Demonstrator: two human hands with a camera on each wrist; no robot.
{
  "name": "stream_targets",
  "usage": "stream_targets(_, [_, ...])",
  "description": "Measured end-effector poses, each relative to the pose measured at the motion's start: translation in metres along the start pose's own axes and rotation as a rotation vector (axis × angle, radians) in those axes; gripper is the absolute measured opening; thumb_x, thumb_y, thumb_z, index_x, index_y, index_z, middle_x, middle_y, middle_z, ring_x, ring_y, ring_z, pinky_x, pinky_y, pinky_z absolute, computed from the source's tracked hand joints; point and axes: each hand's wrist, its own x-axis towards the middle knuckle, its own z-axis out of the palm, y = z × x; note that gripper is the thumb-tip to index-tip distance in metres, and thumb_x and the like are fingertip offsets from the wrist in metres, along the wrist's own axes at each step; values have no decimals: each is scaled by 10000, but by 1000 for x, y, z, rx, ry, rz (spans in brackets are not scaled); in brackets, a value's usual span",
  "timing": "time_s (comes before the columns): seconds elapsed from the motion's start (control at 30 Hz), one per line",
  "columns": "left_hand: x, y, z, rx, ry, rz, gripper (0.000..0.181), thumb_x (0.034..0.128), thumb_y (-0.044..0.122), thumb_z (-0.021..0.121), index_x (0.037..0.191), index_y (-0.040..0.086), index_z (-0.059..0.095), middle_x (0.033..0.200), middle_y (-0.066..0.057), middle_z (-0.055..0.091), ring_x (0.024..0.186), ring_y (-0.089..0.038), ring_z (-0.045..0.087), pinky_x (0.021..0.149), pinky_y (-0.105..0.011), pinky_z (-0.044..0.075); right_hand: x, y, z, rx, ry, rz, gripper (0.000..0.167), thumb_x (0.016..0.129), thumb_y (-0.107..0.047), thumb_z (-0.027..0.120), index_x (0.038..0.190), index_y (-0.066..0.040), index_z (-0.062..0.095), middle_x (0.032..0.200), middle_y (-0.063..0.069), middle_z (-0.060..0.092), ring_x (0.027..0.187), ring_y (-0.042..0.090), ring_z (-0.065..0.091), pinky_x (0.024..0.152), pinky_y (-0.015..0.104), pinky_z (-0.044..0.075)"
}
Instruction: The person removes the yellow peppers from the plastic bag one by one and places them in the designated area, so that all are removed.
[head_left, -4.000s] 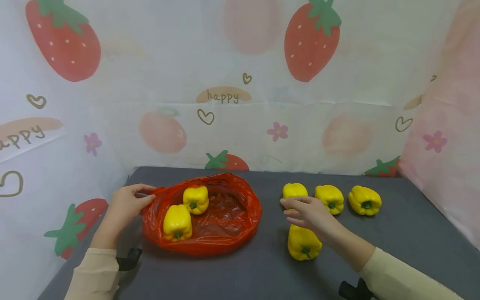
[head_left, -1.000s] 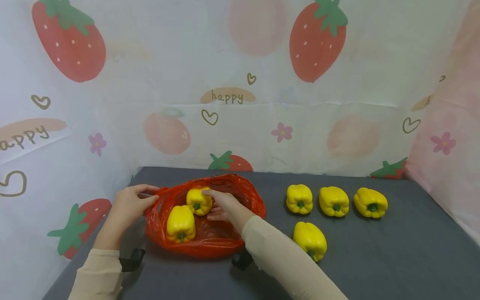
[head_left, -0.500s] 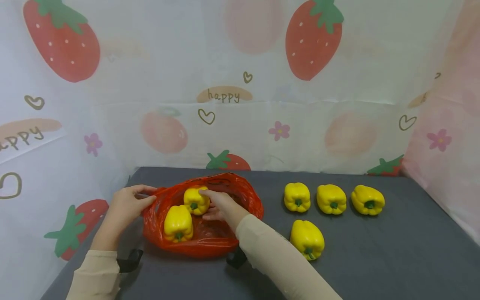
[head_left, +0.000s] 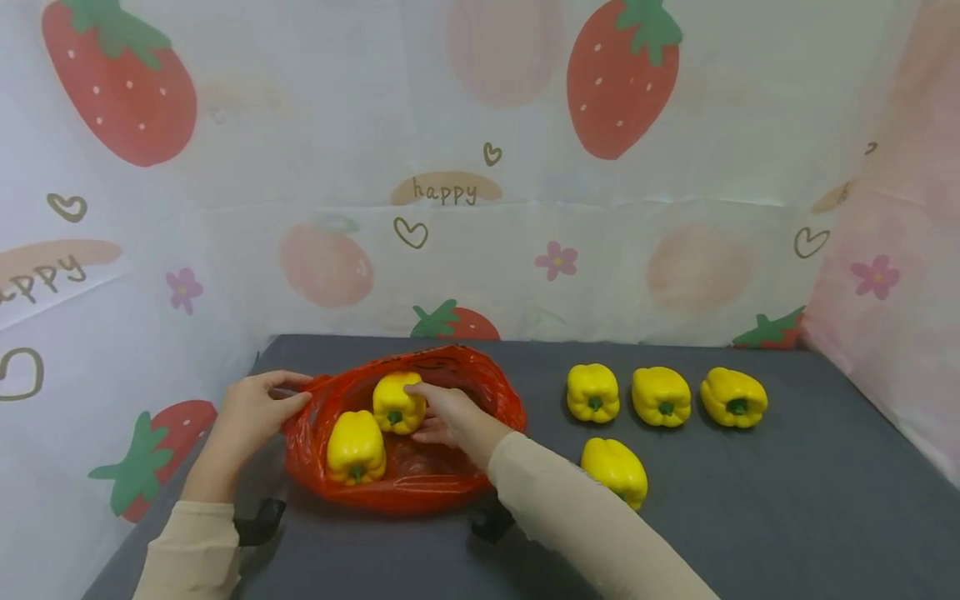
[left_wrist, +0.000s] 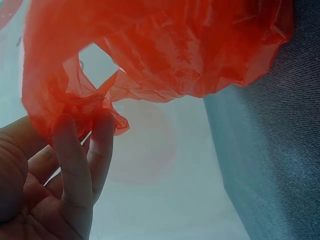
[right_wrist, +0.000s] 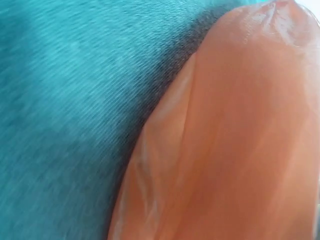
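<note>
A red plastic bag lies with its mouth spread wide, and two yellow bell peppers are inside. My left hand pinches the bag's left rim; in the left wrist view its fingertips press on the gathered red film. Inside the bag, my right hand grips the rear bell pepper, thumb on its upper right side and fingers lower down. The other bell pepper sits at the bag's front left. From the right wrist only the bag's outer wall shows, hiding the hand.
Three yellow bell peppers stand in a row at the back right: one on the left, one in the middle and one on the right. Another bell pepper lies in front, partly behind my right sleeve. Printed cloth walls the grey table.
My right hand has come left from the loose peppers into the bag. In the last half second it has shifted the rear pepper slightly right. My left hand keeps its hold on the rim.
</note>
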Motion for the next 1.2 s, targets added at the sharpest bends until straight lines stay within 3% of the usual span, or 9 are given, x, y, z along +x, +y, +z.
stream_targets(0.4, [-1, -4, -2, 10, -7, -12, 435, 966, 324, 630, 1282, 25, 637, 1180, -260, 679, 830, -189, 667, 735, -356, 608, -22, -2, -13, -32, -19, -17, 702, 896, -348, 718, 1420, 37, 453, 1375, 259, 541, 1190, 334, 622, 931, 395, 578])
stream_targets(0.6, [-2, -4, 0, -6, -13, -21, 444, 967, 318, 631, 1293, 16, 627, 1200, -269, 669, 828, -186, 673, 740, -368, 610, -32, -2, -27, -27, -67, -27, 701, 927, -343, 682, 1438, 58, 417, 1431, 281, 482, 1245, 363, 578, 1000, 428, 540])
stream_targets(0.9, [-1, -4, 1, 3, -15, -17, 459, 965, 334, 631, 1298, 18, 624, 1208, -265, 664, 872, -213, 670, 760, -394, 610, -46, -5, -41, -90, -89, -46, 653, 920, -364, 684, 1371, 60, 477, 1355, 264, 540, 1141, 327, 629, 981, 415, 551])
stream_targets(1.2, [2, -2, 1, 29, -6, -6, 448, 961, 332, 635, 1283, 21, 636, 1210, -271, 663, 885, -232, 673, 731, -364, 609, -58, -12, -57, -95, -132, -51, 647, 936, -366, 661, 1378, 66, 469, 1372, 262, 527, 1169, 327, 615, 1022, 420, 524])
